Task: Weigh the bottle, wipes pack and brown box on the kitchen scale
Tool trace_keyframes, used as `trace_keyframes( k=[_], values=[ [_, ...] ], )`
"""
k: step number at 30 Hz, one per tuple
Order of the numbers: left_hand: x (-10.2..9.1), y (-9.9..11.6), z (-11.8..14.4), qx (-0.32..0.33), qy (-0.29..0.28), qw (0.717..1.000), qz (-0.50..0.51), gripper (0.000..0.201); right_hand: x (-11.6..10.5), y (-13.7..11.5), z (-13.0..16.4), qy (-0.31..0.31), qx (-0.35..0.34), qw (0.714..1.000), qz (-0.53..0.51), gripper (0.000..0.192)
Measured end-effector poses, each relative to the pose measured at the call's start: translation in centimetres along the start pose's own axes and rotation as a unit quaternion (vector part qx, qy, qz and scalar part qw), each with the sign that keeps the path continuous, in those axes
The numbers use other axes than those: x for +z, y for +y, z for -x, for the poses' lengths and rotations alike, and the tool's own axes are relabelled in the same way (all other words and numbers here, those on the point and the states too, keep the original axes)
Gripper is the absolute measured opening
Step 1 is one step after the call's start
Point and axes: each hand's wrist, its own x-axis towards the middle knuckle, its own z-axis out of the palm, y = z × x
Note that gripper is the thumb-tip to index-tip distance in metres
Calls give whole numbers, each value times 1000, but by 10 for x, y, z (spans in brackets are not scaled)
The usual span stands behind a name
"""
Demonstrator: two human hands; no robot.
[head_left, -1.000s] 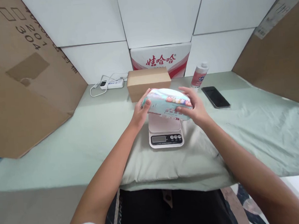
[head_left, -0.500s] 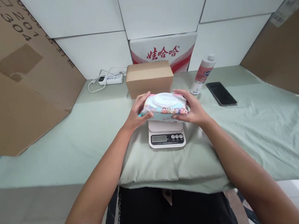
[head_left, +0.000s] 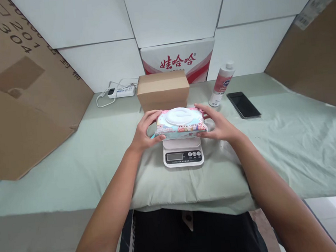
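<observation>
A pack of wet wipes (head_left: 181, 125) with a white oval lid rests on the white kitchen scale (head_left: 184, 160), hiding most of its platform. My left hand (head_left: 145, 131) is around the pack's left end, fingers at the top edge and thumb low on the front. At the right end, my right hand (head_left: 217, 125) has its fingers on the upper corner and its thumb against the lower front. The scale's display and row of buttons face me; no digits can be made out on the screen.
Behind the pack stands a brown cardboard box (head_left: 163, 91). A pink and white bottle (head_left: 222, 84) and a black phone (head_left: 244, 105) are to the right. A white power strip (head_left: 122, 92) with a cable lies back left. Large cardboard sheets (head_left: 22, 115) flank the green cloth (head_left: 101, 175).
The pack has come down slightly onto the scale, and its front now tilts less. My fingers have slid outward toward its ends. The whole view has shifted a little.
</observation>
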Motion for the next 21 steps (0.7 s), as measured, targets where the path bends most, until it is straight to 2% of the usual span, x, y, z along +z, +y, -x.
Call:
trace_keyframes(
  k=[5, 13, 21],
  values=[
    [-7, -2, -2, 1, -9, 1000, 14, 91, -7, -3, 3, -1, 6, 1000, 5, 98],
    [-15, -4, -3, -12, -23, 999, -22, 92, -12, -5, 6, 15, 16, 1000, -1, 91],
    [-15, -8, -3, -5, -32, 999, 8, 94, -11, -6, 6, 8, 13, 1000, -9, 89]
  ],
)
